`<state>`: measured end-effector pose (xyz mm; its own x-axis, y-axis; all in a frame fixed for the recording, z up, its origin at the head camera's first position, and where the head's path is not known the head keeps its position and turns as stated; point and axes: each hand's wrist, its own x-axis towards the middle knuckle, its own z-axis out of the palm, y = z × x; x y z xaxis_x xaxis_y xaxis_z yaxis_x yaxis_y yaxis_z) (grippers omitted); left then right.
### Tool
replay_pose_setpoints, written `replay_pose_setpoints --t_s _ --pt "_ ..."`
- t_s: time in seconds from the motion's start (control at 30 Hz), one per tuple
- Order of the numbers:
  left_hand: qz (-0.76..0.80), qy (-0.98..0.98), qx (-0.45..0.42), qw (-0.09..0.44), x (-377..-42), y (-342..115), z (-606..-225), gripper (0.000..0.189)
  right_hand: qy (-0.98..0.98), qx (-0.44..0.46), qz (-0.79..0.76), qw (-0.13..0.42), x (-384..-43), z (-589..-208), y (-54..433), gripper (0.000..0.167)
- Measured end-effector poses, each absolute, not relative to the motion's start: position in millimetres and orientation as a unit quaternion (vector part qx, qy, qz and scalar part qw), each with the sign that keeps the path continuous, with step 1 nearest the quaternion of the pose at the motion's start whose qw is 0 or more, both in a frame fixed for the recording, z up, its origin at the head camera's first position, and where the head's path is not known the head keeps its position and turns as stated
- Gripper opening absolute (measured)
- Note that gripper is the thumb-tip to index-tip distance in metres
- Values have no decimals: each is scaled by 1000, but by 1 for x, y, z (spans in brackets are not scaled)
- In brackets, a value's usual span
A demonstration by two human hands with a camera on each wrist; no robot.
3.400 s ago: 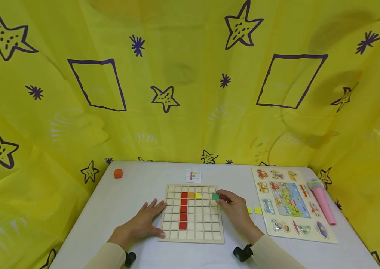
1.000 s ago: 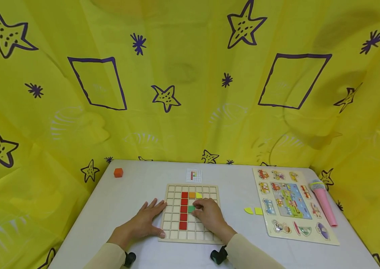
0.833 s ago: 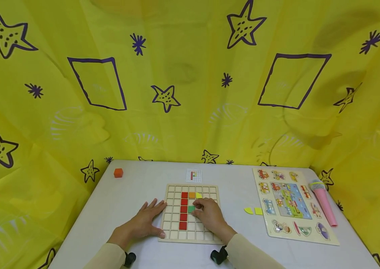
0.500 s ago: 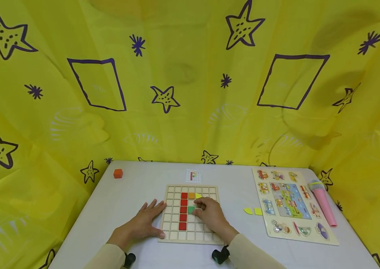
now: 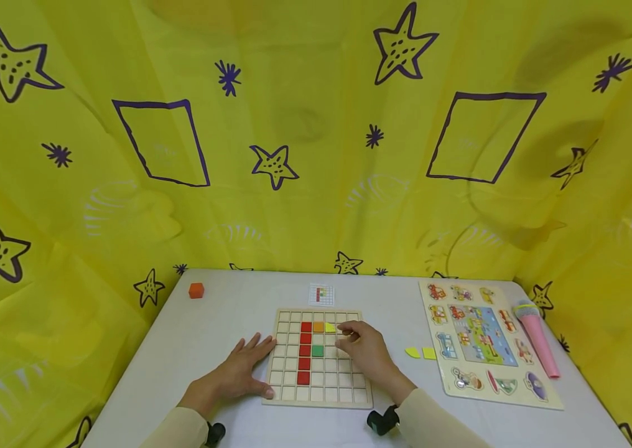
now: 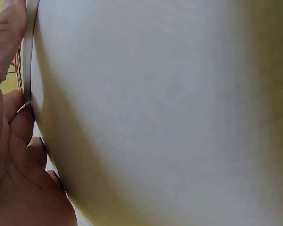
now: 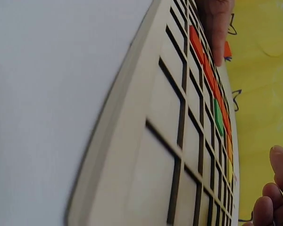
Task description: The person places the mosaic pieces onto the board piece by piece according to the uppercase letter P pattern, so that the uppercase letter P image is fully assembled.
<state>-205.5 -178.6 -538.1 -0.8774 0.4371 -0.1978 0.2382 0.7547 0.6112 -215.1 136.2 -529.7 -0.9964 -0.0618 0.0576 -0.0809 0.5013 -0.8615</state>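
My left hand point(image 5: 236, 372) lies spread along the left edge of the wooden grid board point(image 5: 320, 406), thumb near its lower corner. The left wrist view shows those fingers point(image 6: 33, 155) on the tabletop beside the board's edge. Above the board's right half hovers my right hand point(image 5: 373, 356), thumb and fingers apart with nothing between them. The green square tile point(image 5: 318, 351) sits in a cell right of the column of several red tiles point(image 5: 305, 350). At the top of that column come an orange tile point(image 5: 318, 327) and a yellow piece with a curved edge point(image 5: 329, 327).
Right of the board lie a curved yellow piece point(image 5: 413, 353) and a yellow square point(image 5: 429, 353). A pattern card point(image 5: 321, 295) is behind it. Farther right are a picture puzzle board point(image 5: 450, 386) and a pink toy microphone point(image 5: 540, 342). An orange cube point(image 5: 196, 290) stands back left.
My right hand brought the green tile from the board's right edge into a cell beside the red column, let go and drew back rightward. The left hand stayed in place.
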Motion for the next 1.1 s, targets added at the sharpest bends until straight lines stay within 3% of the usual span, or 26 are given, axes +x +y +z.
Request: replay_pose_setpoints --t_s 0.77,1.1 --pt "288 924 183 170 -206 -178 -539 114 -914 -24 403 37 -197 -534 257 37" --pt "287 924 186 169 -206 -178 -539 114 -942 -9 333 26 -190 -541 275 38"
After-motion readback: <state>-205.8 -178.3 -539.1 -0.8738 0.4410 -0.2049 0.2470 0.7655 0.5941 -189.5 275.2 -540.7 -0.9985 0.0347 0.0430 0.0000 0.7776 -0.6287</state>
